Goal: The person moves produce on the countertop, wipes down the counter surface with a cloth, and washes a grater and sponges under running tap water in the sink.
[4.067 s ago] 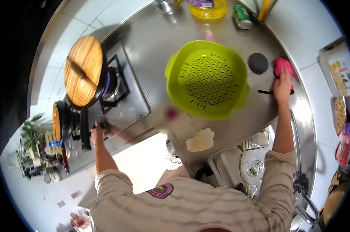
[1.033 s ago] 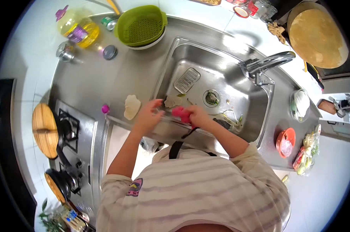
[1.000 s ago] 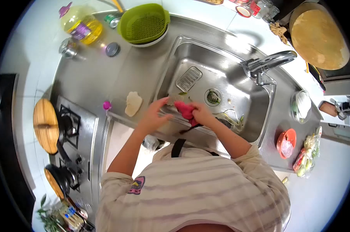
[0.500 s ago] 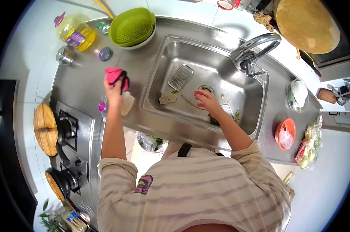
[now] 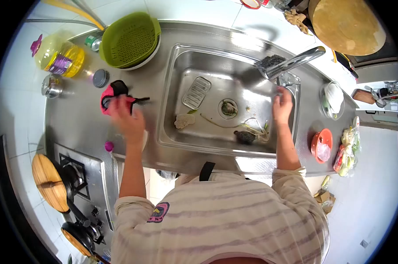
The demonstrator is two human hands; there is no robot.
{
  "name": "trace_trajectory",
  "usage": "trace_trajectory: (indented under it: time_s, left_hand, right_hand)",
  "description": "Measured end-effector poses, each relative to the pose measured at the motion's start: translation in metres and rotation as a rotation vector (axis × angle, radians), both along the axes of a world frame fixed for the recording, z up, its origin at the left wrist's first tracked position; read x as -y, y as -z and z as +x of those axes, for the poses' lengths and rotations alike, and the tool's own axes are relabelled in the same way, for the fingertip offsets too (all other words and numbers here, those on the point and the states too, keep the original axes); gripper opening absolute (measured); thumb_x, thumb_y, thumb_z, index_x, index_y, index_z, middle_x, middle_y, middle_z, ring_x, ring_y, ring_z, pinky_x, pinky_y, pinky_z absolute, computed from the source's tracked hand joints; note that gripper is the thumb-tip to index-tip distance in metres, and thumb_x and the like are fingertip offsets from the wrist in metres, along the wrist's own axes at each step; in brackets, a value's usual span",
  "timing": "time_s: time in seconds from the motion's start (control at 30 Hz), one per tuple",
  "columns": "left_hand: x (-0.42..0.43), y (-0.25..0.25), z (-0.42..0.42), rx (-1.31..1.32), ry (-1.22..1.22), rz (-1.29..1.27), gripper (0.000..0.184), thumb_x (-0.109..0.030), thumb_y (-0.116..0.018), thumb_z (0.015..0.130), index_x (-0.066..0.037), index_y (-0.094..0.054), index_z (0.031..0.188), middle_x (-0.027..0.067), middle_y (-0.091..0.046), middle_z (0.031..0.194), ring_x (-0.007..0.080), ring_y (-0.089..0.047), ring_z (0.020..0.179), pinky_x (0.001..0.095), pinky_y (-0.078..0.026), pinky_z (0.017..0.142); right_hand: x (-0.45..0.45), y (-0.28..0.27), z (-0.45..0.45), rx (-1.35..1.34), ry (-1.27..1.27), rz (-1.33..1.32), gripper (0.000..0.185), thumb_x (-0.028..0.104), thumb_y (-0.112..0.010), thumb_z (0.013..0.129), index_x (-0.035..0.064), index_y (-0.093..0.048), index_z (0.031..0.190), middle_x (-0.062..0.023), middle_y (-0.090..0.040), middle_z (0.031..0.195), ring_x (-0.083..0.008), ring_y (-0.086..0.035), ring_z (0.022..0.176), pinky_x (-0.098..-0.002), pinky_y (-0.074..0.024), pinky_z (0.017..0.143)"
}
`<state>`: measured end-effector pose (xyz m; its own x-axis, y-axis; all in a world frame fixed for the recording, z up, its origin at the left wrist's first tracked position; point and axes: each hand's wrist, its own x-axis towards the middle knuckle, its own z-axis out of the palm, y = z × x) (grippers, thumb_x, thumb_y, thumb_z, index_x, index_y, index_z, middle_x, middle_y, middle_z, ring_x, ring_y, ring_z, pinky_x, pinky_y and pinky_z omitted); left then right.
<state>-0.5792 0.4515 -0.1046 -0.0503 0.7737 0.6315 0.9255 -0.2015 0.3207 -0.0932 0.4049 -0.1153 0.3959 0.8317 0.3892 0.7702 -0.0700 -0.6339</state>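
Observation:
A pink and black cloth item (image 5: 118,89) lies on the steel counter left of the sink. Over its lower edge is my left hand (image 5: 127,123), slightly blurred, with fingers spread; whether it touches the cloth I cannot tell. Partly hidden behind that hand is a pale flat piece (image 5: 145,139). My right hand (image 5: 283,106) is at the sink's right side just below the faucet (image 5: 296,62), thumb and fingers apart and nothing visible between them. Inside the sink (image 5: 216,53) are a ridged metal dish (image 5: 196,93), a pale lump (image 5: 184,121), a dark scrubber (image 5: 244,137) and plant scraps.
A green colander (image 5: 130,40) in a white bowl, an oil bottle (image 5: 60,59), a glass jar (image 5: 52,86) and a dark round lid (image 5: 101,78) stand at the back left. Lidded pans are on the stove at left. An orange basket (image 5: 322,145) and bagged vegetables (image 5: 347,152) are right.
My left hand has opened from around the pink cloth, which now lies on the counter. My right hand has moved from above the drain to the right, up to the faucet. The view has shifted.

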Motion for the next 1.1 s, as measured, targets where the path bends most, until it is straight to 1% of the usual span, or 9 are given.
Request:
trace_trajectory:
  time_s: [0.13, 0.23, 0.37, 0.57, 0.7, 0.77, 0.87, 0.93, 1.1]
  left_hand:
    - [-0.010, 0.054, 0.092, 0.550, 0.472, -0.751, 0.044, -0.004, -0.054, 0.077, -0.003, -0.050, 0.121, 0.0188, -0.054, 0.114, 0.0363, -0.050, 0.108, 0.0415, -0.039, 0.093]
    - [-0.046, 0.150, 0.128, 0.398, 0.383, -0.808, 0.038, -0.005, -0.053, 0.080, -0.003, -0.051, 0.118, 0.0204, -0.054, 0.114, 0.0370, -0.050, 0.107, 0.0428, -0.041, 0.091]
    - [-0.066, 0.237, 0.149, 0.215, 0.157, -0.872, 0.033, -0.006, -0.051, 0.081, -0.002, -0.052, 0.114, 0.0222, -0.054, 0.111, 0.0384, -0.051, 0.104, 0.0440, -0.042, 0.089]
    - [-0.059, 0.241, 0.163, 0.184, 0.139, -1.107, 0.017, -0.007, -0.050, 0.083, 0.002, -0.057, 0.095, 0.0216, -0.060, 0.093, 0.0376, -0.058, 0.089, 0.0433, -0.047, 0.078]
    - [-0.020, 0.147, 0.184, 0.697, 0.244, -1.219, 0.018, -0.012, -0.055, 0.083, 0.004, -0.055, 0.092, 0.0213, -0.060, 0.078, 0.0363, -0.059, 0.078, 0.0415, -0.047, 0.069]
    - [0.011, 0.114, 0.190, 0.490, 0.330, -0.967, 0.019, -0.016, -0.057, 0.083, 0.002, -0.056, 0.091, 0.0194, -0.059, 0.075, 0.0341, -0.059, 0.073, 0.0406, -0.047, 0.067]
    - [0.027, 0.060, 0.180, 0.523, 0.337, -1.065, 0.023, -0.019, -0.060, 0.083, -0.003, -0.060, 0.099, 0.0164, -0.062, 0.092, 0.0298, -0.059, 0.085, 0.0363, -0.046, 0.076]
    - [0.036, 0.057, 0.138, 0.221, 0.349, -0.606, 0.030, -0.022, -0.063, 0.081, -0.008, -0.058, 0.108, 0.0162, -0.057, 0.111, 0.0319, -0.051, 0.103, 0.0429, -0.039, 0.089]
    - [0.070, 0.032, 0.035, -0.463, -0.515, -0.545, 0.056, -0.033, -0.063, 0.081, -0.014, -0.046, 0.131, 0.0174, -0.044, 0.125, 0.0378, -0.037, 0.118, 0.0538, -0.032, 0.093]
  right_hand:
    - [-0.012, -0.022, 0.042, 0.475, 0.141, 0.006, 0.032, 0.005, -0.056, 0.073, 0.0080, -0.060, 0.105, -0.0125, -0.053, 0.118, -0.0336, -0.048, 0.109, -0.0432, -0.0364, 0.095]
    - [-0.020, -0.031, 0.041, 0.757, 0.205, -0.065, 0.031, 0.006, -0.057, 0.073, 0.0082, -0.060, 0.104, -0.0128, -0.054, 0.115, -0.0332, -0.049, 0.107, -0.0420, -0.0375, 0.094]
    - [-0.020, -0.020, 0.062, 0.549, 0.110, -0.247, 0.029, 0.007, -0.056, 0.074, 0.0062, -0.059, 0.102, -0.0137, -0.052, 0.116, -0.0339, -0.047, 0.111, -0.0470, -0.0374, 0.093]
    - [0.009, -0.019, 0.037, 0.636, 0.014, -0.012, 0.029, 0.007, -0.057, 0.072, 0.0045, -0.061, 0.100, -0.0151, -0.053, 0.111, -0.0345, -0.047, 0.110, -0.0424, -0.0387, 0.093]
    - [0.024, 0.061, -0.042, -0.434, -0.056, -0.342, 0.037, 0.013, -0.055, 0.085, 0.0064, -0.051, 0.121, -0.0141, -0.050, 0.125, -0.0322, -0.045, 0.116, -0.0457, -0.0362, 0.097]
    - [0.007, 0.071, -0.093, -1.342, 0.126, -0.616, 0.042, 0.015, -0.051, 0.090, 0.0090, -0.042, 0.131, -0.0126, -0.053, 0.122, -0.0264, -0.051, 0.110, -0.0413, -0.0424, 0.093]
    - [-0.002, 0.097, -0.116, -2.005, -0.157, -0.584, 0.050, 0.010, -0.050, 0.088, 0.0073, -0.033, 0.135, -0.0130, -0.056, 0.114, -0.0273, -0.058, 0.097, -0.0418, -0.0482, 0.083]
    - [-0.009, 0.100, -0.119, -1.930, -0.196, -0.568, 0.048, 0.008, -0.048, 0.088, 0.0064, -0.034, 0.134, -0.0123, -0.058, 0.109, -0.0257, -0.059, 0.094, -0.0405, -0.0499, 0.080]
    - [-0.017, 0.138, -0.099, -1.618, -0.309, -0.548, 0.041, -0.002, -0.045, 0.083, 0.0018, -0.045, 0.124, -0.0086, -0.060, 0.099, -0.0200, -0.060, 0.089, -0.0325, -0.0485, 0.079]
